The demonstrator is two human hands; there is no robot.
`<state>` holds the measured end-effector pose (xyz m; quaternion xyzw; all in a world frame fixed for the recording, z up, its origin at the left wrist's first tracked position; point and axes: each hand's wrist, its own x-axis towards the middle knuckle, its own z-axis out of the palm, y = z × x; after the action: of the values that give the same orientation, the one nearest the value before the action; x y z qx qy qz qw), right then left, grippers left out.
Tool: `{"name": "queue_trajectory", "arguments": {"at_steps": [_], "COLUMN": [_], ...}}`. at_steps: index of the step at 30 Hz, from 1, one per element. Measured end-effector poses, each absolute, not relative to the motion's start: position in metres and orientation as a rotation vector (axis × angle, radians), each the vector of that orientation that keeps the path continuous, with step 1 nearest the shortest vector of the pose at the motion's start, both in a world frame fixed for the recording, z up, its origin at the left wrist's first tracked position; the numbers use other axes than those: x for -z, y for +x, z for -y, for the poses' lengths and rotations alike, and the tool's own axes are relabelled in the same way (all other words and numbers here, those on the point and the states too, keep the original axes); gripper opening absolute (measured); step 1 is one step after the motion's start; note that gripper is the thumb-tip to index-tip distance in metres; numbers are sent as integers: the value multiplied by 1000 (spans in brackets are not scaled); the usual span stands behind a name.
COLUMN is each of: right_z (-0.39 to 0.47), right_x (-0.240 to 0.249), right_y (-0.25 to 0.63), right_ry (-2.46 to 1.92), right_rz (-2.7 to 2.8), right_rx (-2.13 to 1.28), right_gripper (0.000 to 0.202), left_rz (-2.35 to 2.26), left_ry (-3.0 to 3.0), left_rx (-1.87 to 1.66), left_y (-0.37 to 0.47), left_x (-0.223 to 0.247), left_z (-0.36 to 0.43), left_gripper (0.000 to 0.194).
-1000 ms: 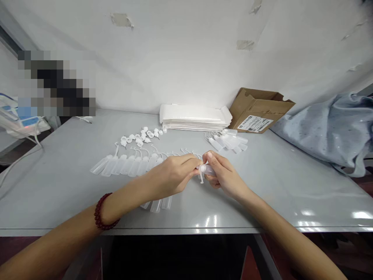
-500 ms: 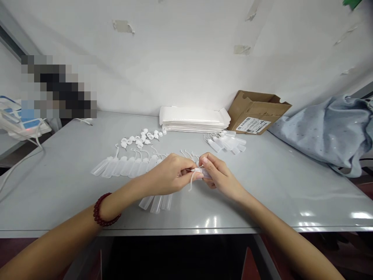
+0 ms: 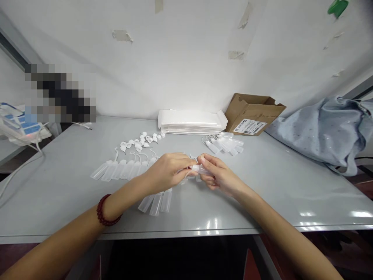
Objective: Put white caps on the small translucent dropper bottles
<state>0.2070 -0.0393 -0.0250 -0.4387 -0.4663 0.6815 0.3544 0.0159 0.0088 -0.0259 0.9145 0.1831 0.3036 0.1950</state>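
Between my two hands is a small translucent plastic bottle [image 3: 201,170] lying nearly level above the table, its white capped end to the left. My left hand [image 3: 170,170] is closed, with thumb and fingertips pinching the capped end, where a thin white strap curls down. My right hand [image 3: 218,172] is closed around the bottle's body. Under and left of my left forearm lies a row of similar bottles [image 3: 118,170] with white straps. Several more bottles [image 3: 156,204] lie nearer the front edge, partly hidden by that arm.
Loose white caps [image 3: 139,144] lie behind the row. A pile of strapped bottles [image 3: 225,144] is at the back right. White flat packs [image 3: 192,122] are stacked against the wall, beside an open cardboard box [image 3: 252,116] and a light blue fabric bag [image 3: 317,132]. A cable [image 3: 37,146] runs at left.
The view has shifted slightly. My left fingers have closed further over the capped end, and the strap that hung down plainly now lies more to the left, by my left fingertips.
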Motion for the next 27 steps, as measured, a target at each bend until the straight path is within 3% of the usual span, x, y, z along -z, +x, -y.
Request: {"name": "queue_trajectory", "arguments": {"at_steps": [4,8,17,23,27], "right_z": [34,24,-10,-22,-20], "right_x": [24,33,51,61,62], "right_y": [215,235,281,296,297], "right_ry": [-1128,-1340,-1805,-1849,-1879], "right_rz": [1245,1374,1555,1592,1613], "right_rx": [-1522,-873,9,204,220], "right_gripper": [25,19,12,5,16], "left_rz": [-877,-1407,-1845,-1773,-1754], "left_ry": [2220,2005,2426,2441,2509], "left_rx": [-879,-940,-490,-206,-195], "left_y": [11,-6,-48,-56,-57], "left_x": [16,9,23,24,32], "left_z": [-22,-41,-83,-84,-86], "left_gripper": [19,22,28,33,30]}}
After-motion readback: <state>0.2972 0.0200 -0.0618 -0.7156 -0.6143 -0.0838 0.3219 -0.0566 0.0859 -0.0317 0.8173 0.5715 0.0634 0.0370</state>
